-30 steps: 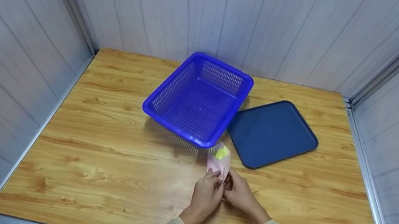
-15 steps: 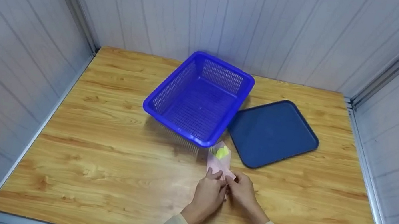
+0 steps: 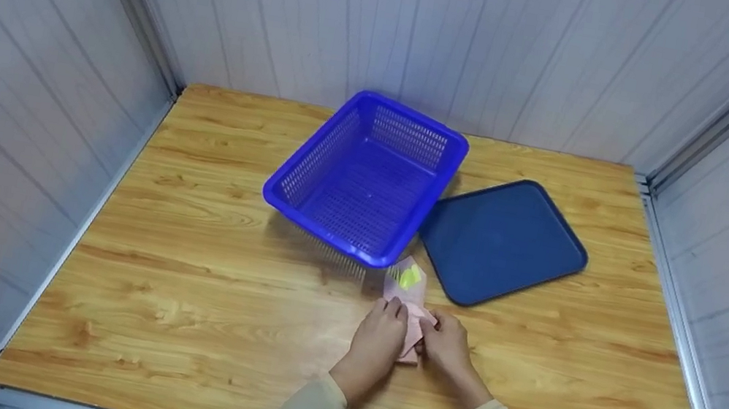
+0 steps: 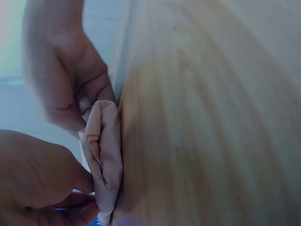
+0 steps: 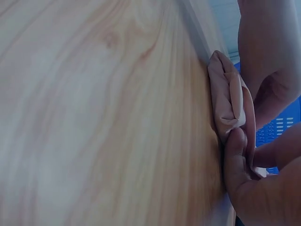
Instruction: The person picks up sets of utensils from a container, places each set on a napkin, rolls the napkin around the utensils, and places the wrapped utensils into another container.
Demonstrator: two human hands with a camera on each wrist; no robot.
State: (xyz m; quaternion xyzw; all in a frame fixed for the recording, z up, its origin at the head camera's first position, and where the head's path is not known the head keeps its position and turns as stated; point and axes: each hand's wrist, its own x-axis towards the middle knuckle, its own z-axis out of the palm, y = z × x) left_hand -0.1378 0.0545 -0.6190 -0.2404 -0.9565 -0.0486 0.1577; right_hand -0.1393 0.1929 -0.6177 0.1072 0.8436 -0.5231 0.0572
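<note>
A small pink cloth (image 3: 409, 299) with a yellow-green patch lies on the wooden table (image 3: 187, 293), just in front of the blue basket (image 3: 366, 177). My left hand (image 3: 379, 337) and right hand (image 3: 445, 344) meet over its near end, and both pinch the folded fabric. The left wrist view shows the bunched pink cloth (image 4: 104, 155) held between fingers of both hands. In the right wrist view the folded pink cloth (image 5: 229, 101) is pressed against the table, with my thumb and fingers around it.
An empty blue mesh basket stands at the middle back. A dark blue tray (image 3: 500, 241) lies flat to its right. Grey panel walls close in the table on three sides. Bare wood stretches to the left and right of my hands.
The near end of the pink cloth has been folded over and now lies lower, flatter on the table. Both hands shifted slightly away from me, staying on it.
</note>
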